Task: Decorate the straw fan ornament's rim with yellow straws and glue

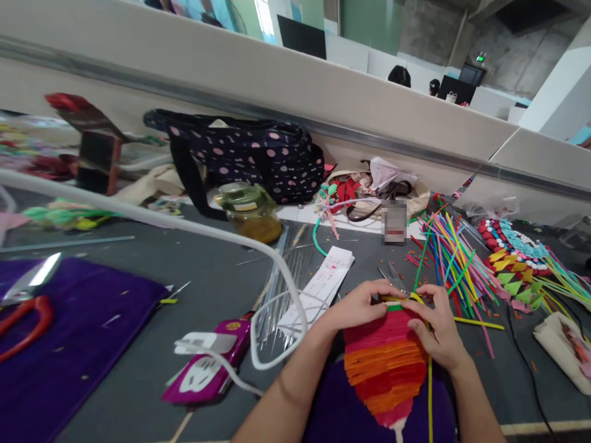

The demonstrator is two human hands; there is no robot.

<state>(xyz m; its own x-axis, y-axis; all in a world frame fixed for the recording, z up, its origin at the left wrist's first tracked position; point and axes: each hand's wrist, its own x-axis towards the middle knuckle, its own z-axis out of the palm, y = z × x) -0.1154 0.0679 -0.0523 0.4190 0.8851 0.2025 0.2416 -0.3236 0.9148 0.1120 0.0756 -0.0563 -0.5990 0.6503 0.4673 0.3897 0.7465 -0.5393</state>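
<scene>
Pinching at the top edge, left hand [357,304] and right hand [436,326] both close fingertips on the layered paper piece [385,363], red, orange and pink bands, lying on a purple cloth [341,412] at the near table edge. Judged light, soft, easily creased or torn; best held by the top edge, as now. A yellow strip [430,394] runs down its right side. Head view only: the piece's lower tip is cut off, and what sits under the fingers cannot be told.
</scene>
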